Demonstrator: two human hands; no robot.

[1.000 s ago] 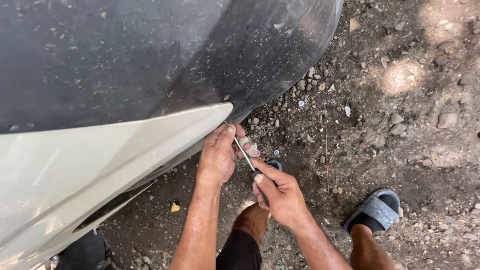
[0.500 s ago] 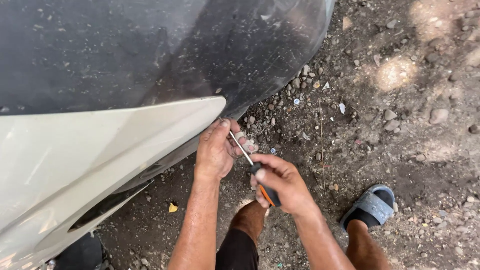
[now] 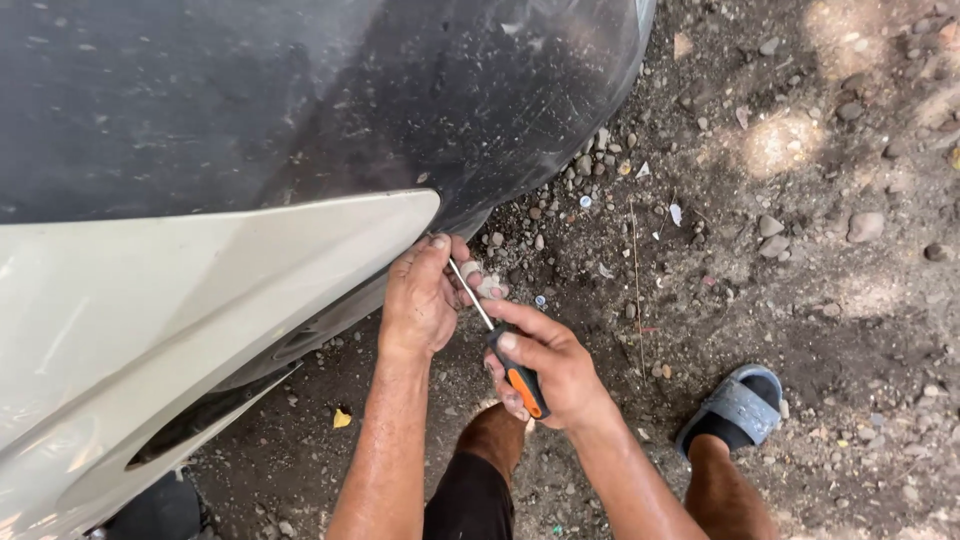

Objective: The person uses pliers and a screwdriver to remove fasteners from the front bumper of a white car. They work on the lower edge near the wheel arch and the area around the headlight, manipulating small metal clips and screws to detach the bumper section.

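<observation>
Clamped: right hand (image 3: pixel 555 370) on screwdriver (image 3: pixel 505 350), left hand (image 3: pixel 425 295) bracing white bumper (image 3: pixel 180 300) edge; fastener hidden, progress unclear.

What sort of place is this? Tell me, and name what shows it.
Most likely an outdoor, roadside sort of repair spot, not a paved workshop. The ground is bare dirt strewn with pebbles, a car's dusty body panel fills the left, and the right hand holds a screwdriver beside the left hand at the panel's edge.

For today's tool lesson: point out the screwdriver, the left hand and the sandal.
screwdriver (image 3: pixel 518 372), head view, on its orange and black handle.
left hand (image 3: pixel 420 300), head view, on its back.
sandal (image 3: pixel 742 405), head view, on its grey strap.
</observation>
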